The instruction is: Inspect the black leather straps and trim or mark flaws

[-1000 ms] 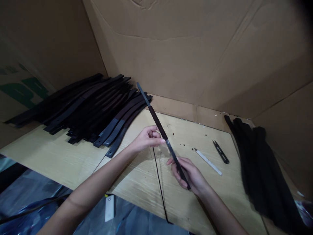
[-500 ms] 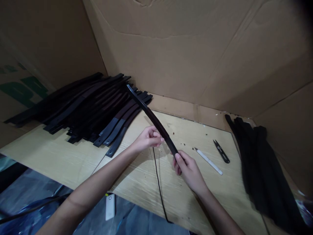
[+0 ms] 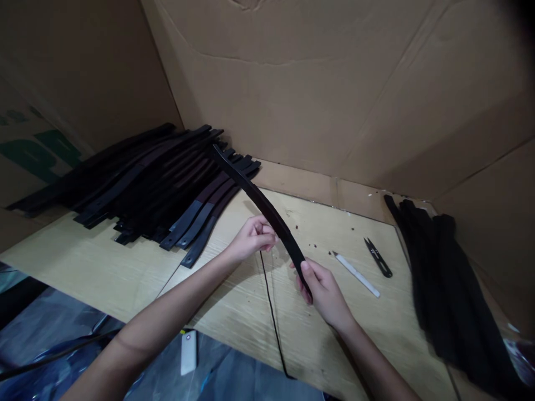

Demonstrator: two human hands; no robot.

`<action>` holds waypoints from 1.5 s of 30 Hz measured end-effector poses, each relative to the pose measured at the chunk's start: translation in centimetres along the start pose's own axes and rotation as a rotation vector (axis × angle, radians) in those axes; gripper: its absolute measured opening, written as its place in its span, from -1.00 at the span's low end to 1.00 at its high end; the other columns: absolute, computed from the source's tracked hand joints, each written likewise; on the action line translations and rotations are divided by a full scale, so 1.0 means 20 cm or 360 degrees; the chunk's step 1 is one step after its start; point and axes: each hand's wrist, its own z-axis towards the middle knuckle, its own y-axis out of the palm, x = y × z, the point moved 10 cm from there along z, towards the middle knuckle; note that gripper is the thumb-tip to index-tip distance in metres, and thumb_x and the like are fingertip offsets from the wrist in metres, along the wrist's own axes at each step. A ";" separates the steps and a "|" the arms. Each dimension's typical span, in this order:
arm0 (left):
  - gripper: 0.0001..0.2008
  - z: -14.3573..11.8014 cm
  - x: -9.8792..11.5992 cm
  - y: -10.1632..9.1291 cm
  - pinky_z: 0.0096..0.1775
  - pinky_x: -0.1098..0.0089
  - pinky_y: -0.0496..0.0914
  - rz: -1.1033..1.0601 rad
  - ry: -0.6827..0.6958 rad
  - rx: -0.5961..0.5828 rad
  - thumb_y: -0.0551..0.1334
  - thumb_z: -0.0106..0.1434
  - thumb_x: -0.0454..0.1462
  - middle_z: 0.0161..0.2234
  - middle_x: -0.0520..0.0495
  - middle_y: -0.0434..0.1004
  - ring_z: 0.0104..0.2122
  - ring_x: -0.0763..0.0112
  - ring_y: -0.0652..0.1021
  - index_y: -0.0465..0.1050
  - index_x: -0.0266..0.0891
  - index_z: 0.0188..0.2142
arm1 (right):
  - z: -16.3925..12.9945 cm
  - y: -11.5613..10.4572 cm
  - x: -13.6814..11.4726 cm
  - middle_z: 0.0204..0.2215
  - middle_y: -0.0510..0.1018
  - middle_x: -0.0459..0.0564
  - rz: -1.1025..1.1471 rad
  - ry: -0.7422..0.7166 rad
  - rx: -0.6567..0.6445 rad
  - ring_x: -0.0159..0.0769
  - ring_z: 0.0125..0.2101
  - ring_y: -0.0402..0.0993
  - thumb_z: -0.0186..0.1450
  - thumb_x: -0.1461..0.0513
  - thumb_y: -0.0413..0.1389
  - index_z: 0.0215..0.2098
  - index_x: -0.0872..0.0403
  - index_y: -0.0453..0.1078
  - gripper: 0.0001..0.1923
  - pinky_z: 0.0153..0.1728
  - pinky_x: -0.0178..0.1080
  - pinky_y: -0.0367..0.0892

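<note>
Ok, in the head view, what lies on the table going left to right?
Pile of dark straps → left hand → strap held in both hands → right hand → white stick → small black snips → heap of black straps.

Left forearm enters from the lower left, bare, extended diagonally up and to the right. Left hand [image 3: 252,238] is raised, knuckles up, fingers [image 3: 267,236] curled and pinched together at the tips. Right forearm enters from the lower right edge, angled up and to the left. Right hand [image 3: 324,289] shows its back, fingers closed in a grip, thumb [image 3: 306,269] pressed along the top.
</note>
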 end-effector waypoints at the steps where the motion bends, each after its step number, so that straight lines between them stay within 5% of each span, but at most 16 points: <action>1: -0.83 0.00 0.01 0.01 -0.60 0.54 0.06 0.0014 0.0004 -0.0022 0.30 0.00 -0.35 -0.66 0.12 0.36 -0.69 0.60 0.29 0.42 -0.31 -0.35 | 0.00 0.01 0.00 -0.63 0.32 -0.17 0.0109 0.0048 -0.0031 -0.47 -0.73 0.17 0.37 -0.12 -0.05 -0.32 0.09 0.32 -0.54 -0.72 -0.40 0.04; 11: -0.64 -0.02 0.06 0.07 -0.55 0.50 0.03 0.0184 0.0022 -0.0230 0.33 0.15 -0.16 -0.62 0.10 0.33 -0.62 0.59 0.24 0.52 -0.35 -0.13 | -0.08 0.21 0.01 -0.75 0.31 -0.26 0.1045 0.0549 -0.0638 -0.51 -0.88 0.06 0.28 -0.20 0.02 -0.28 0.06 0.29 -0.50 -0.86 -0.46 0.03; 15: -0.52 -0.03 0.05 0.09 -0.57 0.51 0.04 0.0130 -0.0044 -0.0300 0.36 0.12 -0.14 -0.61 0.14 0.30 -0.65 0.61 0.21 0.46 -0.31 0.00 | -0.14 0.28 0.01 -0.78 0.25 -0.30 0.1106 0.0696 -0.0882 -0.49 -0.88 0.07 0.23 -0.25 0.03 -0.28 0.01 0.25 -0.48 -0.83 -0.45 0.08; 18: -0.57 -0.02 0.06 0.07 -0.57 0.52 0.05 0.0103 -0.0023 -0.0241 0.42 0.04 -0.13 -0.60 0.12 0.33 -0.65 0.62 0.22 0.50 -0.32 -0.15 | -0.15 0.29 0.02 -0.83 0.22 -0.29 0.1017 0.0663 -0.0909 -0.44 -0.86 0.15 0.26 -0.26 -0.04 -0.28 0.03 0.28 -0.46 -0.78 -0.43 0.12; 21: -0.65 0.00 0.05 0.04 -0.53 0.52 0.16 0.0033 0.0050 -0.0089 0.46 -0.04 -0.15 -0.57 0.08 0.39 -0.60 0.58 0.33 0.46 -0.33 -0.35 | -0.12 0.30 0.02 -0.86 0.20 -0.30 0.0981 0.0560 -0.0803 -0.43 -0.86 0.10 0.28 -0.24 -0.05 -0.17 0.06 0.30 -0.44 -0.79 -0.44 0.07; 25: -0.68 0.01 0.04 0.00 -0.43 0.49 0.29 -0.0033 0.0106 0.0065 0.46 -0.02 -0.18 -0.49 0.03 0.46 -0.51 0.53 0.43 0.43 -0.32 -0.36 | -0.06 0.22 0.01 -0.82 0.20 -0.34 0.0848 0.0417 -0.0479 -0.47 -0.85 0.00 0.30 -0.24 -0.08 0.04 0.05 0.17 -0.38 -0.81 -0.46 -0.03; 33: -0.85 0.00 0.07 -0.01 -0.58 0.53 0.08 0.0127 0.0036 0.0089 0.33 0.04 -0.31 -0.66 0.16 0.28 -0.66 0.63 0.24 0.42 -0.32 -0.38 | 0.00 -0.02 -0.04 -0.57 0.28 -0.20 -0.0092 -0.0029 0.0059 -0.49 -0.69 0.17 0.39 -0.02 0.00 -0.11 0.05 0.33 -0.67 -0.71 -0.44 0.05; 38: -0.78 0.01 0.04 0.02 -0.60 0.53 0.02 0.0115 -0.0044 -0.0059 0.17 -0.03 -0.40 -0.68 0.14 0.34 -0.69 0.62 0.23 0.41 -0.32 -0.32 | 0.00 -0.06 -0.03 -0.57 0.29 -0.17 -0.0200 -0.0053 0.0119 -0.47 -0.68 0.17 0.40 -0.02 -0.01 -0.13 0.06 0.36 -0.66 -0.71 -0.41 0.04; 45: -0.76 0.01 0.02 0.01 -0.60 0.54 0.05 0.0078 0.0015 -0.0029 0.17 -0.05 -0.39 -0.69 0.17 0.33 -0.70 0.61 0.26 0.35 -0.30 -0.31 | 0.00 -0.06 -0.03 -0.56 0.26 -0.18 -0.0213 -0.0075 0.0103 -0.49 -0.68 0.13 0.40 -0.02 0.01 -0.10 0.06 0.37 -0.66 -0.71 -0.41 0.01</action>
